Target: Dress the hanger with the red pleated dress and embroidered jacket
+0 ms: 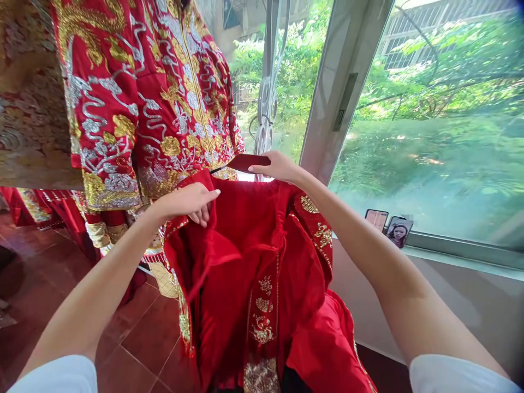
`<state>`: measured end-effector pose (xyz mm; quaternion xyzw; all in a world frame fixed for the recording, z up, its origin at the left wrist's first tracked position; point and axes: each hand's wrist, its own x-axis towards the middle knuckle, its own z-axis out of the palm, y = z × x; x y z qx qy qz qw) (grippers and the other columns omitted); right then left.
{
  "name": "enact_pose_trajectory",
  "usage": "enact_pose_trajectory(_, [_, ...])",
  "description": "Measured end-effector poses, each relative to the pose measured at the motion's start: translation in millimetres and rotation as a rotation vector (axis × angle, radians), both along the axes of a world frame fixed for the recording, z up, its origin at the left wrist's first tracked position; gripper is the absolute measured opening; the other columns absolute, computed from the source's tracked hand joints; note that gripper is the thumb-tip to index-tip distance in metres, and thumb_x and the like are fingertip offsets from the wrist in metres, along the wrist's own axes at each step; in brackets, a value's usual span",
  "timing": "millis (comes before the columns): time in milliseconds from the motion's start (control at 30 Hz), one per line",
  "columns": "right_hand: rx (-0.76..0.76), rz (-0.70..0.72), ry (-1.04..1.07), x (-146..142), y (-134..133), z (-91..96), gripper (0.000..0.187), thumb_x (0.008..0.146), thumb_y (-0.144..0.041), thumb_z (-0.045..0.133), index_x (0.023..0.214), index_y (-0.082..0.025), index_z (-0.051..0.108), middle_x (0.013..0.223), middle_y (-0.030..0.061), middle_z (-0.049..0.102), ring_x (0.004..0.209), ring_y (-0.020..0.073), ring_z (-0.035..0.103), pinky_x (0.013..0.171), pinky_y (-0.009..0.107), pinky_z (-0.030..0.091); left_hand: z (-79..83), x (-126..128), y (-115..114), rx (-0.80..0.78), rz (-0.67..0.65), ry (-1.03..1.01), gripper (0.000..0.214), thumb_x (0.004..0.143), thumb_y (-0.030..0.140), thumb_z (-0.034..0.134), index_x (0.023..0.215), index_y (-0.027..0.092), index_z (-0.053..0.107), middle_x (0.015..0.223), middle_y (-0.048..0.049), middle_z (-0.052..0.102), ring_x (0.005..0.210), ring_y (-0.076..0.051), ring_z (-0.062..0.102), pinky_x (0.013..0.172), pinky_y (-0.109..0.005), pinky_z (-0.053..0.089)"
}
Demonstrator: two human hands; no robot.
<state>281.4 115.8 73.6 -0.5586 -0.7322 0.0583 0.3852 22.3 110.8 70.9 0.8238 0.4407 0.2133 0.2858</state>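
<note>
A red garment (229, 305) with gold embroidery hangs in front of me, its front spread apart so the plain red lining shows. My left hand (190, 202) grips the garment's edge at upper left, fingers curled over the cloth and thumb stretched out. My right hand (273, 165) is closed on one end of a dark red hanger (244, 162), just above the garment's neckline. The hanger's other end is hidden behind the cloth at left.
Behind at left hangs a red jacket (147, 109) with gold and silver embroidery. More garments hang farther left. Two phones (376, 219) (398, 232) lean on the window sill (462, 259) at right. Red tiles (143, 338) cover the floor.
</note>
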Motion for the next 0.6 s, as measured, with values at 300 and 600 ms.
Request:
enact_pose_trajectory(300, [0.127,-0.015,0.092,47,-28,-12.6,0.038,0.074,-0.049,0.068,0.093,-0.017,0.072,0.091,0.0087,0.070,0.083,0.0205,0.062,0.077,0.034,0.049,14.2,2,59,0.705,0.048,0.060,0.034,0.080,0.048,0.052,0.079,0.017,0.066,0.081,-0.0066,0.068,0.083,-0.024,0.061,0.075,-0.033,0.046])
enact_pose_trajectory(600, [0.047,0.024,0.245,80,-44,-41.3,0.049,0.071,-0.066,0.061,0.071,-0.018,0.070,0.066,0.0030,0.062,0.061,0.0159,0.053,0.055,0.028,0.041,-14.1,-12,82,0.424,-0.051,-0.331,0.033,0.075,0.043,0.062,0.055,0.018,0.058,0.049,0.0021,0.047,0.055,-0.013,0.046,0.057,-0.025,0.041])
